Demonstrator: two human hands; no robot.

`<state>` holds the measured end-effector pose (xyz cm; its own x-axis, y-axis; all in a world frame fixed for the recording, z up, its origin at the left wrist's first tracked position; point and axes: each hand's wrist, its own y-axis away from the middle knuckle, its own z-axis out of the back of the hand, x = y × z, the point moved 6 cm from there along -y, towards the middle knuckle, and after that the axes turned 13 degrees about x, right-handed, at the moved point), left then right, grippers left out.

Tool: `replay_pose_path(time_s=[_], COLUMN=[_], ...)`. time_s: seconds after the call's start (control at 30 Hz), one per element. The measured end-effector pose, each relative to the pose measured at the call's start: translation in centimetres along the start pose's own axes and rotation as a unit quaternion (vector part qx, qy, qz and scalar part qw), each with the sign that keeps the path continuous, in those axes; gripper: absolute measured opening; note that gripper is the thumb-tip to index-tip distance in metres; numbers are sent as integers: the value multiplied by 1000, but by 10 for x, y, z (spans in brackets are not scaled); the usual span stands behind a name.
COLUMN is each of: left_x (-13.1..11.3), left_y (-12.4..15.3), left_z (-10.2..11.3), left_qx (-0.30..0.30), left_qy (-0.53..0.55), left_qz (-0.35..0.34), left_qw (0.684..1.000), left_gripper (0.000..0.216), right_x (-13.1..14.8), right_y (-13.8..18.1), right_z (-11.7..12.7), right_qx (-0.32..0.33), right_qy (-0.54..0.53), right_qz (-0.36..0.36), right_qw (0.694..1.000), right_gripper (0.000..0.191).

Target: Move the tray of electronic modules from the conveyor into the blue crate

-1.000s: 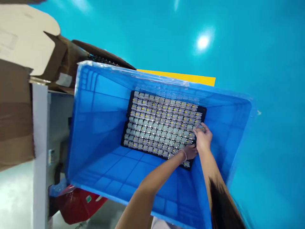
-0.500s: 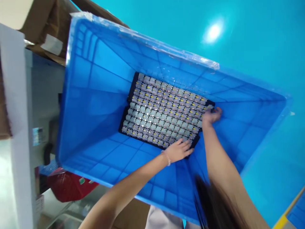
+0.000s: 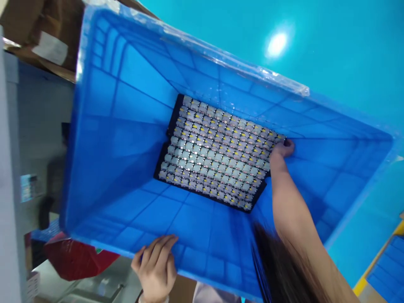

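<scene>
A deep blue plastic bin point(image 3: 107, 168) stands in front of me. On its floor lies a black tray point(image 3: 162, 158), notched at its short sides and filled with rows of small whitish parts point(image 3: 214, 155) with yellow marks. My right hand point(image 3: 283, 148) reaches down to the tray's right end. Its fingers are bent round the far right corner, and their tips are partly hidden. My left hand point(image 3: 157, 265) is closed over the bin's near rim, with its fingers hooked inside and away from the tray.
Clear tape point(image 3: 277, 80) covers the far rim. Brown cardboard point(image 3: 47, 25) and a grey post point(image 3: 11, 168) stand at the left. A red object point(image 3: 77, 259) lies below the bin's left corner. Glossy turquoise floor point(image 3: 347, 50) spreads behind; a blue-and-yellow object point(image 3: 383, 263) is at lower right.
My left hand has left the tray's near right corner and moved back and left onto the bin's near rim. My right hand stays at the tray's right end. The view has moved slightly closer.
</scene>
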<state>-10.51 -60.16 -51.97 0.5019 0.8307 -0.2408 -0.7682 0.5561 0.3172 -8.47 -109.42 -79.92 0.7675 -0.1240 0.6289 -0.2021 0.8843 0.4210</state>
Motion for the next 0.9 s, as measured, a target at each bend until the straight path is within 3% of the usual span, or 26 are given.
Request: replay_pose_path(time_s=[0.13, 0.37, 0.47, 0.63, 0.7, 0.77, 0.83, 0.9], left_x=[-5, -2, -1, 5, 9, 10, 5, -11], left_y=[-6, -5, -5, 3, 5, 2, -5, -11], left_z=[1, 2, -3, -13, -18, -21, -22, -23], left_qx=[-87, -137, -143, -157, -150, -131, -101, -54], left_qy=[33, 78, 106, 102, 105, 115, 124, 132], left_qz=[3, 35, 56, 70, 95, 137, 195, 255], left_qw=[996, 987, 982, 980, 979, 975, 968, 956], left_gripper=[29, 32, 33, 32, 33, 35, 38, 38], right_x=[4, 17, 27, 49, 57, 66, 80, 98], right_y=[7, 21, 33, 87, 132, 193, 268, 344], right_z=[-2, 10, 13, 14, 11, 5, 11, 37], right_qx=[-26, -18, 1, 21, 85, 230, 389, 517], right_qy=[22, 54, 62, 88, 84, 65, 39, 18], right_qz=[-22, -16, -9, 6, 13, 44, 100, 182], right_qw=[999, 998, 998, 996, 993, 970, 915, 836], right_gripper=[39, 53, 48, 40, 32, 19, 26, 36])
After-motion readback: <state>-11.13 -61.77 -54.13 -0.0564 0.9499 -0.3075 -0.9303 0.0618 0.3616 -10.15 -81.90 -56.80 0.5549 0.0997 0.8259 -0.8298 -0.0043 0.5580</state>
